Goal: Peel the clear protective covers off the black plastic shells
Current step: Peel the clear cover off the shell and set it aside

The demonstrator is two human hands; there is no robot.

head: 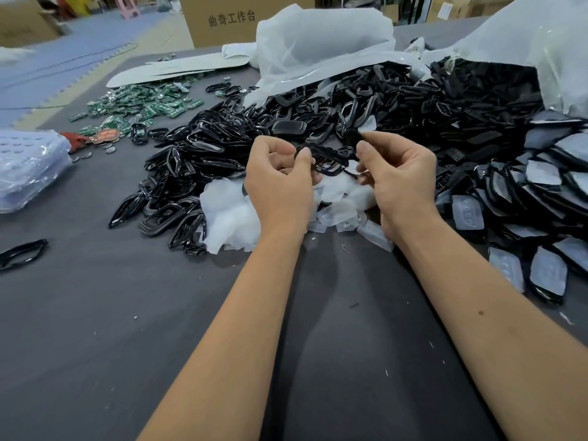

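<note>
Both hands hold one black plastic shell (331, 159) above the dark table. My left hand (280, 183) pinches its left end between thumb and curled fingers. My right hand (397, 173) pinches its right end, thumb on top. Whether a clear cover still sits on this shell I cannot tell. Under my hands lies a heap of peeled clear covers (229, 214). To the right, several covered shells (541, 192) lie stacked. To the left is a pile of bare black shells (178, 173).
A big mound of black parts (445, 100) spills from a white plastic bag (525, 36) at the back right. Green circuit boards (143, 106) lie at the back left, a clear bag (28, 167) at the left edge, a cardboard box (222, 20) behind.
</note>
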